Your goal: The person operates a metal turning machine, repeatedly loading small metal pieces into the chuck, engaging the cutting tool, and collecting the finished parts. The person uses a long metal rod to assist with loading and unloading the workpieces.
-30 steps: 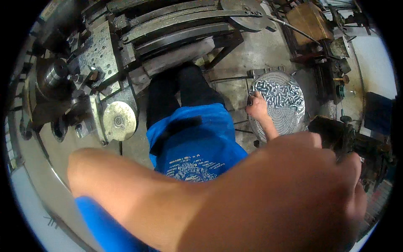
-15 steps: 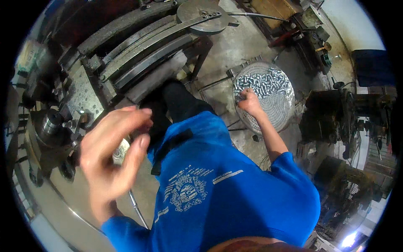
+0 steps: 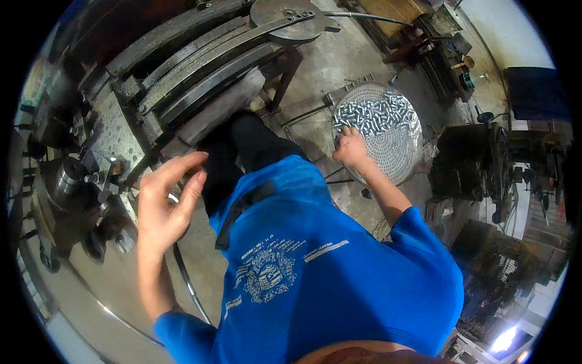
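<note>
My left hand (image 3: 167, 203) is raised left of my body. Its fingers are curved, the thumb stands apart from them, and nothing shows between them. My right hand (image 3: 351, 148) is at the left rim of a round, perforated metal tray (image 3: 397, 159). Its fingers are bent, with the tips down at the edge of a pile of short, shiny metal cylinders (image 3: 382, 114). What the fingertips grip, if anything, is too small to make out.
A lathe-like machine fills the left side, with a metal chuck or spindle (image 3: 70, 173) and long curved-looking rails (image 3: 206, 76). A round steel plate (image 3: 288, 21) lies at its far end. Dark machinery (image 3: 467, 164) stands on the right, beyond the tray.
My left hand has drawn down and away, its thumb now nearer the fingertips. My right hand has shifted slightly, with its fingers now reaching to the pile's edge.
</note>
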The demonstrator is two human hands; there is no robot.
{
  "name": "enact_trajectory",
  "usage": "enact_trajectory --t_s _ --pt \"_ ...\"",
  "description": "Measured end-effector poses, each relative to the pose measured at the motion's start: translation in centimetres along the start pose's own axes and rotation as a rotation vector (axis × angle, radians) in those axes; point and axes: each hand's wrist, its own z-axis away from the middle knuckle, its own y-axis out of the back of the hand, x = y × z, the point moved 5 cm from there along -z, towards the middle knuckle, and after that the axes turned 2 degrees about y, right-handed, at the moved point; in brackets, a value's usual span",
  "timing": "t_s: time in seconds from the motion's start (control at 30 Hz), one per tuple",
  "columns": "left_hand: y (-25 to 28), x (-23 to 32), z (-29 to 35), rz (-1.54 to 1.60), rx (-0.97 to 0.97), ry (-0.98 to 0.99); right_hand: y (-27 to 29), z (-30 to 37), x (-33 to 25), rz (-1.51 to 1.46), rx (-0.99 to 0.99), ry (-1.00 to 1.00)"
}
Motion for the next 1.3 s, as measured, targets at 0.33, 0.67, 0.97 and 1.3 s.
enact_trajectory --t_s 0.33,0.67,0.97,1.3 --pt "-1.7 -0.5 -0.4 -0.035 -0.114 -0.033 -1.4 0.2 1.7 -0.191 0.208 0.029" --pt "-1.9 -1.4 0.4 0.004 -0.131 0.082 -0.5 -1.1 2.0 -0.167 0.104 0.019" --pt "-2.0 -1.0 0.3 -0.019 -0.149 0.039 -3.2 -2.4 3.5 -0.152 0.193 0.029" --pt "-4.1 -1.8 -0.8 0.023 -0.149 0.007 14.5 2.9 -11.7 -1.023 0.259 0.829"
